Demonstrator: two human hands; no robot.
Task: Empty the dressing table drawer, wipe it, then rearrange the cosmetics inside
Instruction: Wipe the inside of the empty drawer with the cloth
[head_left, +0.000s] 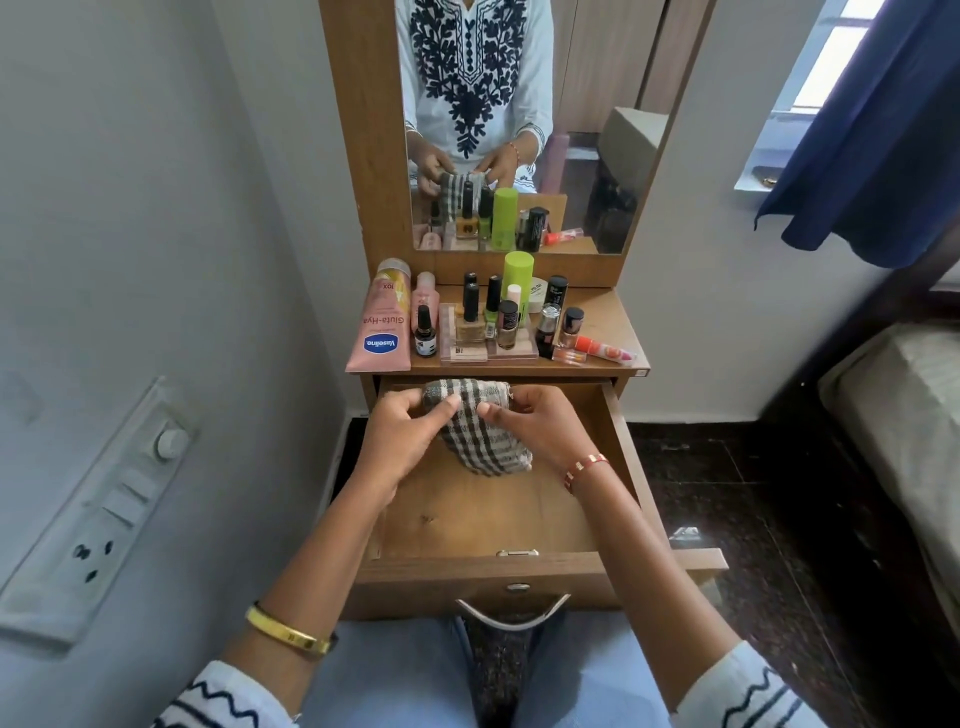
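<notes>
Drawer (519, 519) pulled fully out, floor bare wood, no cosmetics inside. Emptying step judged complete; wiping step in hand.

Checked cloth (480, 426) held above the back half of the drawer, near its rear edge, bunched and partly folded. Left hand (410, 441) pinching the cloth's left side, thumb and fingers curled round the fabric. Right hand (540, 426) gripping the right side, fingers curled over the top fold. Lower end of the cloth apparently touching the drawer floor; contact not certain.

Cosmetics parked on the dresser top (608, 322): pink Vaseline tube (382, 325) lying at the left edge, nail polish bottles (485, 312) upright in the middle on a clear flat case, green-capped bottle (518, 275) at the back edge, orange lip balm (605, 349) lying at the right front corner.

Next move, as judged: flatten cloth into a pad, press to the floor, sweep rear corners to front edge, sides included. Then return items from the top in ordered rows.
</notes>
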